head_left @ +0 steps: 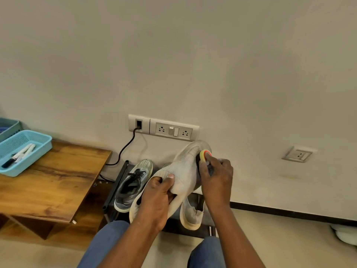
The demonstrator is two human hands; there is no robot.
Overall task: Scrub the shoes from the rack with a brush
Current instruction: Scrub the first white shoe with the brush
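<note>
- Knees (108, 242) in blue jeans fill the bottom edge, with both bare forearms reaching forward over them.
- Left hand (156, 198) grips the collar of a beige knit shoe (183, 171), thumb pressed on top and fingers curled inside the opening, holding it up with the toe pointing toward the wall.
- Right hand (216, 176) is closed round a brush (204, 154) with a yellow and red head, pressed against the shoe's right side near the toe.
- Directly below, the matching beige shoe (191, 213) sits on the dark rack (193, 229), heel toward the camera.
- Beside it to the left, a grey laced sneaker (133, 184) rests on the same rack.
- Behind the rack, a wall socket panel (164, 128) carries a black cable (125, 147).
- At left, a wooden table (58, 180) holds a blue basket (38, 149) with markers (21, 153) inside.
</note>
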